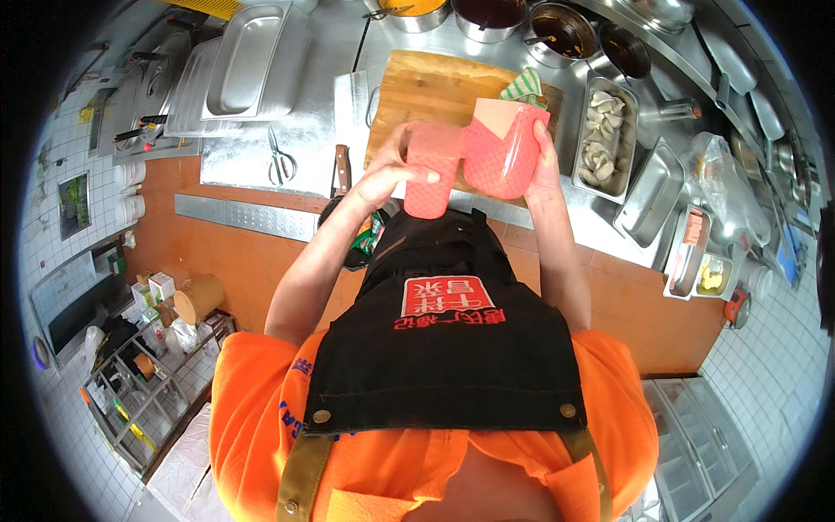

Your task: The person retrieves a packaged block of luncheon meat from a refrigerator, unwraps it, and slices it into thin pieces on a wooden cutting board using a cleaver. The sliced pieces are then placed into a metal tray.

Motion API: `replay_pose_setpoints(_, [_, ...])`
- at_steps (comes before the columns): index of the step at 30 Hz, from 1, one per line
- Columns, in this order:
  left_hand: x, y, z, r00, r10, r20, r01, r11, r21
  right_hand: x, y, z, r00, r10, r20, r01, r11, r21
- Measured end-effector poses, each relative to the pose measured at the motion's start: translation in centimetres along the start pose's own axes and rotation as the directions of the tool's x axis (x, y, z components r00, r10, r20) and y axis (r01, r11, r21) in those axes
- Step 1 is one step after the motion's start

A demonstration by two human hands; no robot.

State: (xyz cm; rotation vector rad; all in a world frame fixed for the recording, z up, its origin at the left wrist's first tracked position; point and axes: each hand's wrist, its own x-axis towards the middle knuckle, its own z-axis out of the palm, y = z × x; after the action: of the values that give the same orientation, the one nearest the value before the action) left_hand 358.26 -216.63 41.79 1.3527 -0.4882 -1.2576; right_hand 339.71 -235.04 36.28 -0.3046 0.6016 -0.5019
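In my left hand (391,166) is a pink block of luncheon meat (432,176) with a netted pattern on its sides, my thumb across its face. My right hand (545,160) grips a wider pink piece (505,150) of the same look, its side shiny and its top partly paler. The two pieces are held side by side above the near edge of a wooden cutting board (424,85). Behind the right piece lies a green-and-white striped cloth (524,85). A knife with a wooden handle (342,171) lies left of the board.
Scissors (280,163) and stacked steel trays (251,59) are on the left. Pots of sauce (489,16) line the back. On the right stand a steel pan with pale sliced food (603,137), an empty steel pan (652,192) and smaller food trays (688,251). A lined bin (365,238) is below the counter edge.
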Motion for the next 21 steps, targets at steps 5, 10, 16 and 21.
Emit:
replay_pose_setpoints(5, [0.6, 0.0, -1.0, 0.999, 0.028, 0.037, -0.030, 0.997, 0.068, 0.8, -0.1, -0.2, 1.000, -0.007, 0.023, 0.005, 0.996, 0.090])
replay_pose_setpoints(10, [-0.7, 0.5, -0.3, 1.000, 0.006, -0.014, -0.004, 0.981, 0.192, 2.0, 1.6, -0.7, 0.972, 0.072, 0.222, -0.114, 0.977, 0.183])
replay_pose_setpoints(16, [-2.8, 1.7, -0.2, 0.996, -0.067, -0.061, 0.075, 0.988, 0.133, 2.9, 3.9, -1.1, 0.907, 0.098, 0.409, -0.194, 0.960, 0.200])
replay_pose_setpoints(21, [-2.0, 2.8, -0.6, 0.994, -0.043, -0.097, 0.061, 0.979, 0.194, 4.1, 6.4, -2.7, 0.959, 0.025, 0.281, 0.146, 0.808, -0.571])
